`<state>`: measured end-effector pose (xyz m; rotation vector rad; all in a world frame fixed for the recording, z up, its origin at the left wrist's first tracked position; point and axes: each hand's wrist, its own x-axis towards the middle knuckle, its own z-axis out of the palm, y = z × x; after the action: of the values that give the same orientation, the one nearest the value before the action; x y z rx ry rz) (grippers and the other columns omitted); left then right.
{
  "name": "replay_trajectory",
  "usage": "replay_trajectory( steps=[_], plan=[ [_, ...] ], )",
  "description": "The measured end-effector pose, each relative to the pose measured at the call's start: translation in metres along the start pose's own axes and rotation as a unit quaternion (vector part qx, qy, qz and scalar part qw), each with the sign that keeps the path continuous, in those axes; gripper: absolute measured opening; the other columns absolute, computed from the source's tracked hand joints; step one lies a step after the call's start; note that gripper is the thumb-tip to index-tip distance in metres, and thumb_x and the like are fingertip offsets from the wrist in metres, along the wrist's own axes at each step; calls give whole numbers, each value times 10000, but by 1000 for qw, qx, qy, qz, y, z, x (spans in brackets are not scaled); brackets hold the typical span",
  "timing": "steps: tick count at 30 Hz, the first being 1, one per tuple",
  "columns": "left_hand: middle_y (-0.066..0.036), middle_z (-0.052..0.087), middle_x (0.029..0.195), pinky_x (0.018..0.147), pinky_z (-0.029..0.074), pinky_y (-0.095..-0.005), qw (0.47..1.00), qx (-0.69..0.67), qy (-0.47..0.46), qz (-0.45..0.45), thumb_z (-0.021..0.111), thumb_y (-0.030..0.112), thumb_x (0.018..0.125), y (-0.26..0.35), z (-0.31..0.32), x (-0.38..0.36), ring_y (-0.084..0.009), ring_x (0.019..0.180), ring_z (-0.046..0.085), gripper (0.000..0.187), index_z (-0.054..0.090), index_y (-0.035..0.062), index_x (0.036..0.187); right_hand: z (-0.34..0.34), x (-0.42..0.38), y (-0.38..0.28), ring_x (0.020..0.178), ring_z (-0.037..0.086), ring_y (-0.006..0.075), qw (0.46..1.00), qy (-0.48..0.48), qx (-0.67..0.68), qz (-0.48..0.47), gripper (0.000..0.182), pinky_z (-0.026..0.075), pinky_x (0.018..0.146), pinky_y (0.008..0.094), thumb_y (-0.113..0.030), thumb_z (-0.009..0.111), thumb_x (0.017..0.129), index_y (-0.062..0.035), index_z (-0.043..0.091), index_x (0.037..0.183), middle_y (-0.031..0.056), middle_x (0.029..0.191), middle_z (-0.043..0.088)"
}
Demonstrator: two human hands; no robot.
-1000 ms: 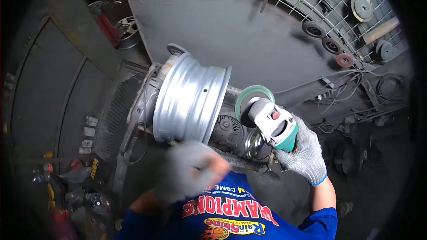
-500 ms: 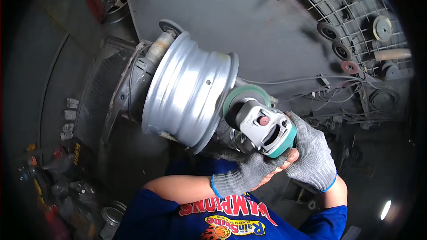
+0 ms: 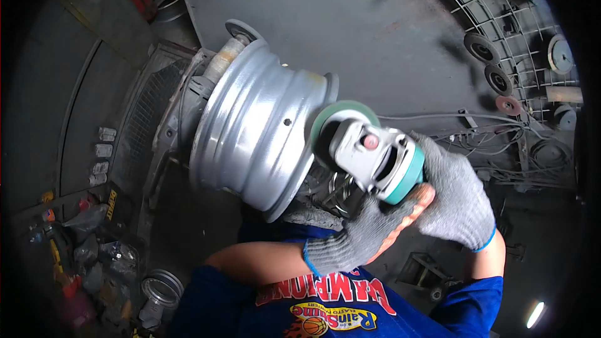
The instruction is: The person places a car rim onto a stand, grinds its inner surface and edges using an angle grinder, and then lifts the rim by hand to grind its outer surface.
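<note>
An angle grinder (image 3: pixel 365 156) with a grey head, a teal body and a green-edged disc (image 3: pixel 346 111) is held in both gloved hands. My right hand (image 3: pixel 456 189), in a grey knit glove, is closed round the rear of the teal body. My left hand (image 3: pixel 370 228), gloved alike, grips it from the near side, its fingers partly hidden. The disc's left edge overlaps the outer lip of a silver wheel rim (image 3: pixel 253 128) in this view. That rim lies on its side, tilted, on a metal stand.
The metal stand's shaft (image 3: pixel 225 59) carries the rim at its upper left. Behind is a grey panel (image 3: pixel 300 12). At right, a wire rack (image 3: pixel 494 19) holds several discs, with coiled cables (image 3: pixel 551 156) below. Bagged items and tools (image 3: pixel 94 244) lie at lower left, near another rim (image 3: pixel 161 288).
The view has shifted slightly. The rim sits a little further left in view, while the grinder and both hands sit slightly right; the grip on the grinder stays the same.
</note>
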<state>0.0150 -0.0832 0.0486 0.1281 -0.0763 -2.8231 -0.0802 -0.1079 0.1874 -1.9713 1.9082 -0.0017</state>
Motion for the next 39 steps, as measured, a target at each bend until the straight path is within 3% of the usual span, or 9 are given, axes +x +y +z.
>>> replay_trajectory(
  steps=[6, 11, 14, 17, 20, 24, 29, 33, 39],
  plan=[
    [-225, 431, 1500, 1063, 441, -479, 987, 73, 9, 140, 422, 356, 1070, 34, 22, 22, -300, 1417, 411, 549, 346, 5, 1485, -23, 39, 30, 893, 649, 469, 1000, 5, -3, -23, 732, 542, 769, 477, -368, 832, 621, 8, 562, 1188, 247, 911, 679],
    [-193, 586, 1316, 987, 494, -396, 941, 288, 41, 172, 604, 392, 991, 52, 19, -42, -293, 1222, 579, 548, 521, -31, 1330, -30, 44, 42, 849, 695, 387, 996, 14, 76, 34, 647, 542, 771, 414, -276, 772, 650, 25, 586, 1191, 237, 921, 691],
    [-173, 637, 1206, 870, 541, -368, 455, 667, 226, 544, 661, 278, 953, 83, -8, -89, -265, 1080, 642, 477, 544, -42, 1286, -35, 29, 39, 787, 712, 301, 985, 34, 141, 89, 621, 545, 762, 380, -213, 739, 643, 31, 585, 1193, 208, 887, 694],
    [-168, 651, 988, 731, 531, -358, 108, 739, 517, 417, 661, 208, 944, 157, -44, -131, -246, 859, 644, 357, 581, -59, 1167, -40, 15, 30, 758, 711, 243, 973, 46, 171, 147, 607, 547, 768, 360, -177, 721, 638, 22, 580, 1194, 180, 856, 691],
    [-141, 612, 802, 613, 449, -318, 404, 685, 511, 327, 582, 208, 984, 173, -93, -137, -182, 695, 565, 290, 619, -76, 1029, -25, 6, 40, 915, 696, 388, 986, 97, 104, 85, 596, 531, 824, 415, -202, 732, 646, 6, 577, 1183, 224, 937, 693],
    [-167, 676, 1083, 611, 504, -330, 457, 658, 546, 244, 545, 147, 990, 151, -141, -168, -166, 852, 664, 286, 600, -20, 1215, -11, -10, 31, 997, 651, 450, 988, 57, 119, 83, 607, 524, 851, 441, -216, 742, 668, -8, 553, 1206, 246, 998, 683],
    [-91, 593, 1009, 673, 482, -255, 534, 378, 478, 586, 564, 49, 952, 106, -129, -157, -117, 793, 547, 179, 616, -12, 1112, 7, -21, 20, 1000, 649, 453, 991, 67, 99, 54, 620, 536, 848, 443, -204, 742, 671, -14, 554, 1230, 253, 1032, 681],
    [-142, 571, 1187, 901, 505, -391, 225, 760, 385, 472, 754, 140, 825, 91, -53, -177, -253, 1040, 573, 457, 583, 26, 1232, 10, -26, 2, 1008, 649, 452, 990, 41, 112, 77, 702, 548, 850, 450, -205, 742, 671, -18, 524, 1312, 260, 1071, 671],
    [-77, 596, 1304, 1055, 376, -533, 293, 851, 149, 409, 911, 416, 534, 115, 33, -122, -411, 1299, 455, 719, 682, 95, 1136, 19, -28, -10, 1042, 650, 440, 998, 33, 52, 17, 717, 540, 879, 441, -205, 764, 656, -10, 535, 1307, 248, 1089, 679]
  ],
)
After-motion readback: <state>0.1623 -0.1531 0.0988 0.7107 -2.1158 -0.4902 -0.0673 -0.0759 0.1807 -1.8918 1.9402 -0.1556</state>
